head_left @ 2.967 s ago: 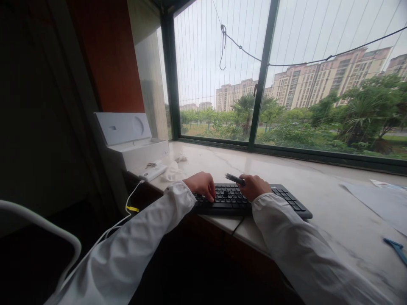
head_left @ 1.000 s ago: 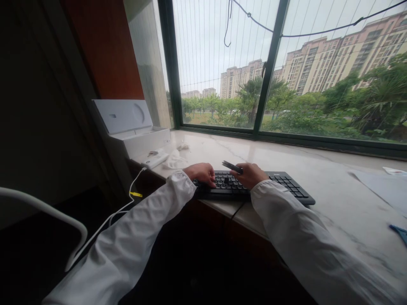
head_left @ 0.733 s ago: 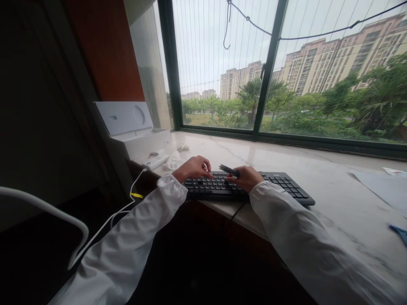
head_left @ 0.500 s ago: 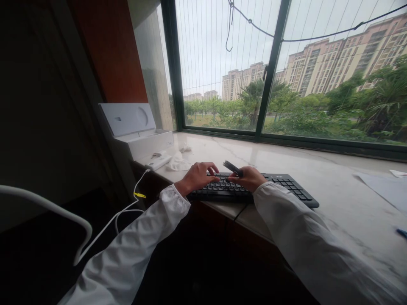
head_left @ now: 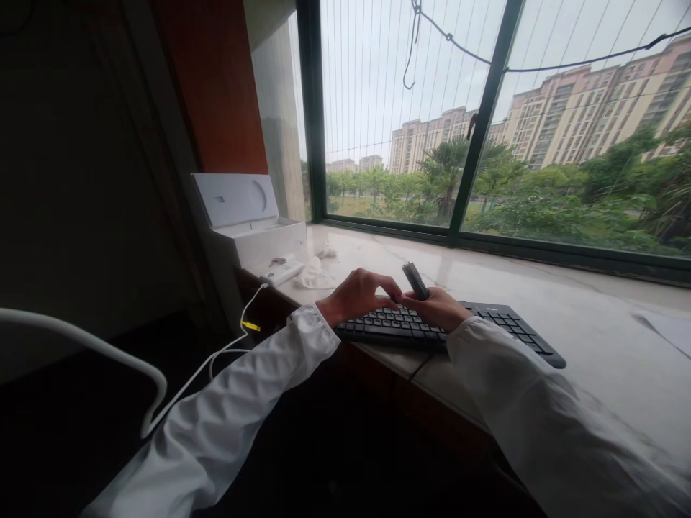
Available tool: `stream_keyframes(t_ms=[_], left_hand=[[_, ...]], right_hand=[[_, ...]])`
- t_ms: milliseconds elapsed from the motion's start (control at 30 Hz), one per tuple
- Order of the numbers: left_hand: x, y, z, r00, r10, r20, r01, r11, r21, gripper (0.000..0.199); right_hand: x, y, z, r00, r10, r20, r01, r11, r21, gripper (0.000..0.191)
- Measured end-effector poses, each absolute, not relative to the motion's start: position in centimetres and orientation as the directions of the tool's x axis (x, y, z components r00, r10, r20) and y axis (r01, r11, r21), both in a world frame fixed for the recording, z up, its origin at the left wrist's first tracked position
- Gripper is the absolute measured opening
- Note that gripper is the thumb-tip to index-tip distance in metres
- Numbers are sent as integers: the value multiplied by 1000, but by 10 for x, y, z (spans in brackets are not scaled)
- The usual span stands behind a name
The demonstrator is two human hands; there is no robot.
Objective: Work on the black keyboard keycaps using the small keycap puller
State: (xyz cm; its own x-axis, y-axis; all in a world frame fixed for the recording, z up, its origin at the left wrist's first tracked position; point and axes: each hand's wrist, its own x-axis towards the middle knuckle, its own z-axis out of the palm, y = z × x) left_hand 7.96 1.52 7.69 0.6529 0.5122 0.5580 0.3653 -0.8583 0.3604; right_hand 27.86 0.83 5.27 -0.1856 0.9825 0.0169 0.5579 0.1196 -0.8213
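Observation:
A black keyboard lies along the front edge of the marble sill, with some of its keys hidden under my hands. My right hand is closed on a dark, narrow tool, whose upper end points up and toward the window. My left hand is over the left half of the keyboard. Its thumb and fingertips come together at the fingertips of my right hand, and whatever is between them is too small to make out.
An open white box stands at the left by the window. Before it lie a white power bank with a cable and a crumpled tissue. Paper lies at the right. A thick white tube curves in from the left.
My left hand has moved right to meet my right hand's fingertips. The dark tool now points more steeply upward. The whole view has shifted, with things appearing further right.

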Motion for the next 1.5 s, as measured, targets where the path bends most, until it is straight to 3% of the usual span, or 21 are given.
stream_keyframes(t_ms=[133,333,467,833,1100,1500], left_hand=[[68,19,80,632,571,524,446,-821,357,22],[30,31,84,578,778,245,661,-623,419,29],[22,38,79,575,807,135,711,-574,405,33],[32,49,74,604,796,52,726,-576,375,29],[32,46,73,663,743,91,678,-648,346,22],[32,36,78,778,616,123,597,-786,164,15]], right_hand=[[277,10,50,-166,982,87,549,166,-819,59],[274,8,51,-172,980,98,553,179,-814,57],[274,7,52,-169,981,99,562,178,-808,58],[278,13,44,-165,984,71,561,153,-814,56],[278,12,45,-175,981,85,548,169,-819,51],[280,14,45,-171,981,86,567,170,-806,53]])
